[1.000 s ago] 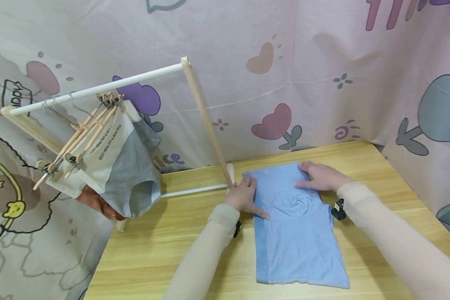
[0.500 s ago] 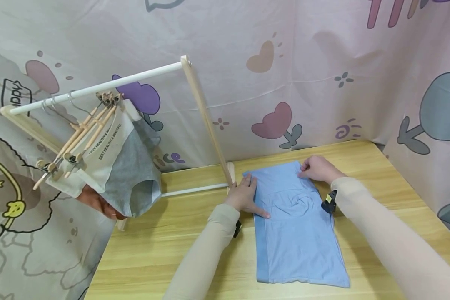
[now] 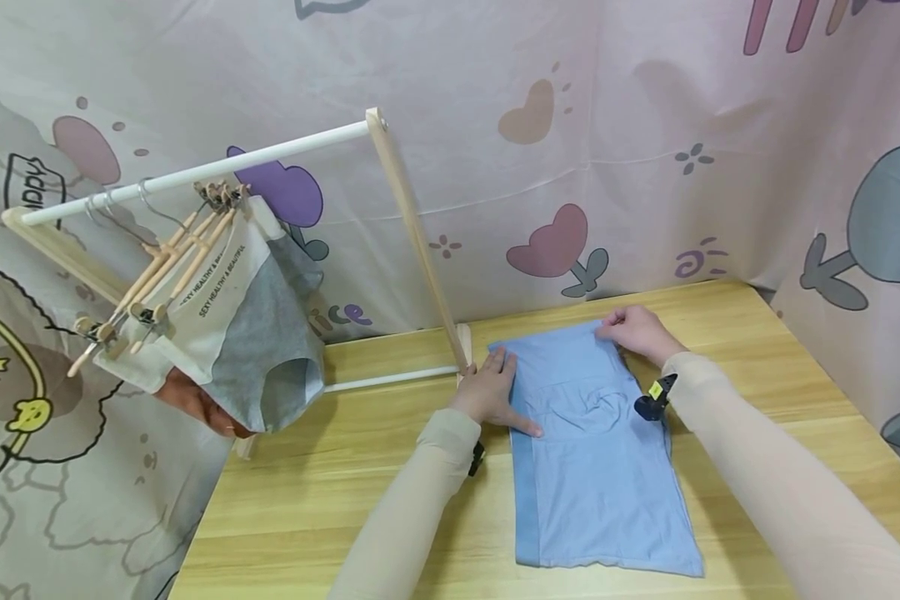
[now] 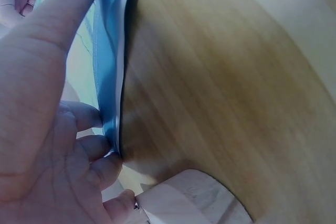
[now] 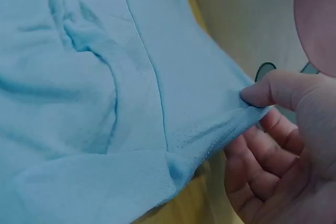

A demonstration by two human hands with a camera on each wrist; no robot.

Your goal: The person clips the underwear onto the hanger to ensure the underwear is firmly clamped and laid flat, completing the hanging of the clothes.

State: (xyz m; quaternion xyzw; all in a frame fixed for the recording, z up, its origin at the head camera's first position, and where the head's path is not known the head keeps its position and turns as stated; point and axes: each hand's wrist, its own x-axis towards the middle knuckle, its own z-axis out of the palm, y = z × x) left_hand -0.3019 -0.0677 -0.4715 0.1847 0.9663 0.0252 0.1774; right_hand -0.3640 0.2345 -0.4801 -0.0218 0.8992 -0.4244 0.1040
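Light blue underpants (image 3: 607, 496) lie spread on the wooden table, with gathered seams in the middle and a darker band along the left side. My left hand (image 3: 486, 393) rests on their upper left edge, fingers spread and thumb on the fabric. In the left wrist view its fingertips (image 4: 107, 166) touch the edge of the blue cloth (image 4: 108, 51). My right hand (image 3: 640, 332) pinches the upper right corner. The right wrist view shows the thumb (image 5: 257, 94) on top of the fabric (image 5: 194, 77) and fingers beneath, drawing the corner out to a point.
A rack (image 3: 195, 173) with a white rail and wooden posts stands at the left. Several clip hangers (image 3: 183, 250) on it carry grey, white and rust-coloured underpants (image 3: 251, 333). The rack's lower white bar (image 3: 390, 379) ends near my left hand. A patterned curtain (image 3: 457, 75) hangs behind the table (image 3: 330, 500).
My right hand has gone from lying with spread fingers on the upper right of the underpants to pinching their corner. My left hand has stayed in place.
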